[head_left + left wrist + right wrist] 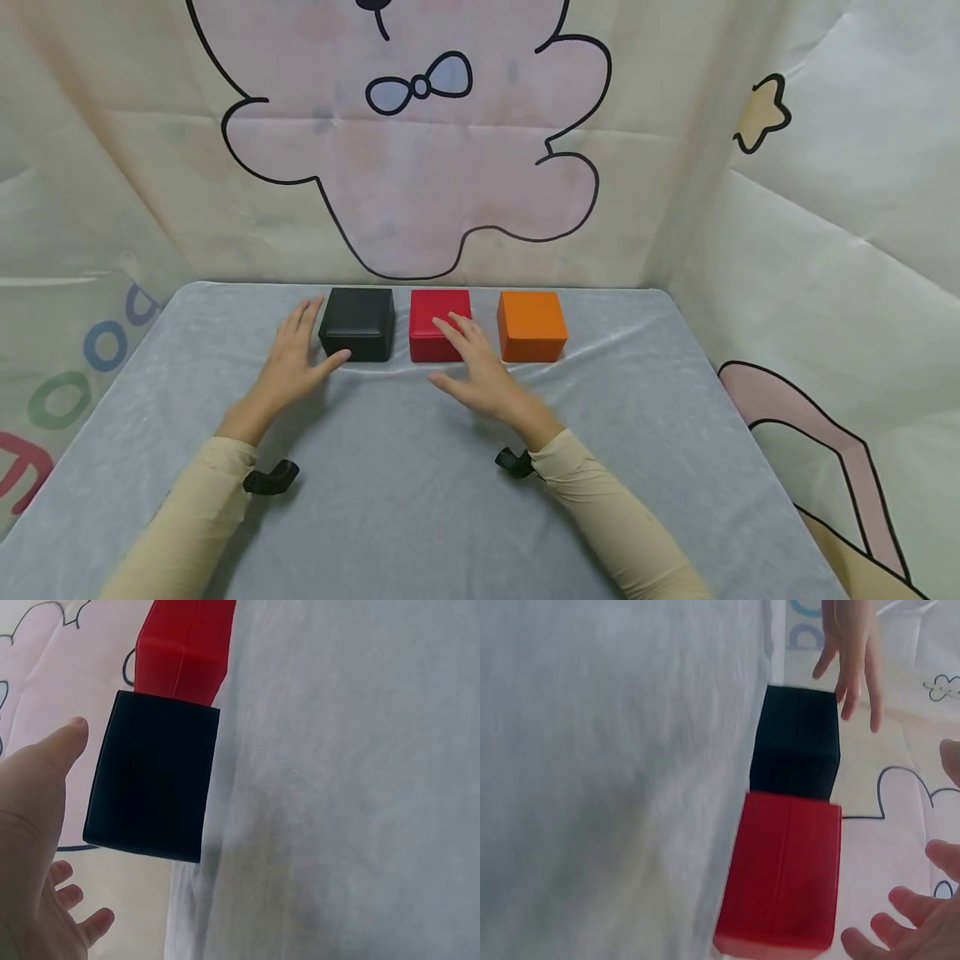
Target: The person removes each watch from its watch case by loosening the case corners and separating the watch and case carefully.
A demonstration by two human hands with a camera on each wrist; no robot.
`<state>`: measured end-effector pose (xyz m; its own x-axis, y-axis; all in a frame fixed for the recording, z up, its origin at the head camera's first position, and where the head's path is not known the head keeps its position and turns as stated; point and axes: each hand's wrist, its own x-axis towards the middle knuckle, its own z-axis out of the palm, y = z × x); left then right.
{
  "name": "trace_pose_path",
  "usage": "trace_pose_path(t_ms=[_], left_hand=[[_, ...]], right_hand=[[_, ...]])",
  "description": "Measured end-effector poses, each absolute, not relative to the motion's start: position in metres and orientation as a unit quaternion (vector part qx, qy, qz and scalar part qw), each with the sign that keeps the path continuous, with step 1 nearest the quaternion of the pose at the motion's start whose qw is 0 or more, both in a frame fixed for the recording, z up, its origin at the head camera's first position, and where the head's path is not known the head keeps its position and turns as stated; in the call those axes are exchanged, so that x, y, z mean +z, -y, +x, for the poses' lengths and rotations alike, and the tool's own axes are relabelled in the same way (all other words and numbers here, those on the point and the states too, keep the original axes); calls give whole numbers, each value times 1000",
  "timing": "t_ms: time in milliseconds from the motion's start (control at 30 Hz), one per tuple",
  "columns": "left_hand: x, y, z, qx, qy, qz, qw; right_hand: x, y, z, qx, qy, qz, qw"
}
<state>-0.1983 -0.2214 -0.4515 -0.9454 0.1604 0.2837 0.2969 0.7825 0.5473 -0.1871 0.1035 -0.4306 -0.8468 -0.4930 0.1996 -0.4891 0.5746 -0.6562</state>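
Three boxes stand in a row along the table's far edge: a black box (357, 321), a red box (429, 337) and an orange box (532, 327). My left hand (298, 357) is at the black box's left side, fingers spread, thumb reaching across its near corner. In the left wrist view the black box (154, 780) shows beside the left thumb, with the red box (187, 652) behind it. My right hand (480, 373) hovers at the red box with spread fingers that overlap its right part in the head view. Neither hand holds anything.
Grey cloth covers the table (420, 500). A printed curtain (420, 192) hangs right behind the boxes, and further printed sheets flank both sides. Dark curved pieces (272, 478) stick out at both sleeve cuffs.
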Motion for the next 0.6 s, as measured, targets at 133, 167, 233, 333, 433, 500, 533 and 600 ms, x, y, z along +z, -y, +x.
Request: trace_pose_path(t_ms=[133, 167, 233, 333, 433, 500, 533, 600], left_hand=[[-455, 224, -200, -326, 930, -125, 113], [-456, 225, -200, -332, 928, -127, 113], [-457, 228, -202, -346, 921, -135, 113], [-457, 233, -205, -362, 913, -147, 114], [-455, 237, -209, -361, 915, -151, 103], [-452, 239, -212, -363, 916, -149, 84], [-450, 240, -213, -368, 916, -145, 69], [-445, 242, -216, -379, 915, -135, 39]], right_hand=[[-437, -95, -182, -380, -877, -293, 4], [-438, -93, -180, -380, -875, -298, 7], [-441, -90, -177, -377, -875, -303, 15], [-445, -85, -171, -364, -879, -305, 34], [-448, -81, -167, -355, -882, -305, 50], [-449, -78, -165, -353, -882, -308, 59], [-449, -76, -165, -354, -880, -311, 62], [-449, -73, -164, -355, -877, -318, 67]])
